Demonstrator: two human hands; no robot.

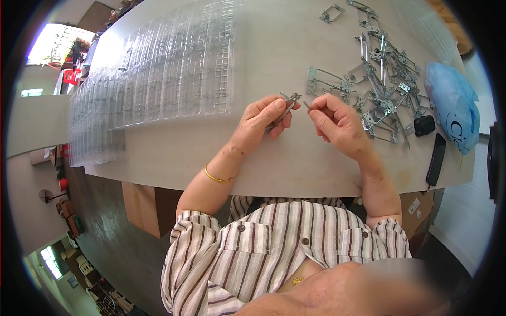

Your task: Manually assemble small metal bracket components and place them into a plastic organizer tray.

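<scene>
— That pale table is crowded: rows of clear plastic trays to her left, a tangled heap of metal brackets to her right, a blue plastic bag past that.

— And her hands?

— Both are raised just above the table, close together in the middle. The left hand is closed round a metal bracket piece, thumb and fingers clamped along its length, the top end poking out. The right hand pinches a tiny pin between thumb and forefinger, the other fingers curled in.

— How should she manage it?

— I'd say hold the bracket steady and bring the pin's tip straight at it; a skewed approach would likely slip.

— What's the piece like?

— Thin, grey, stamped metal, narrow, with a small folded head. The pin is too small to make out well.
</scene>
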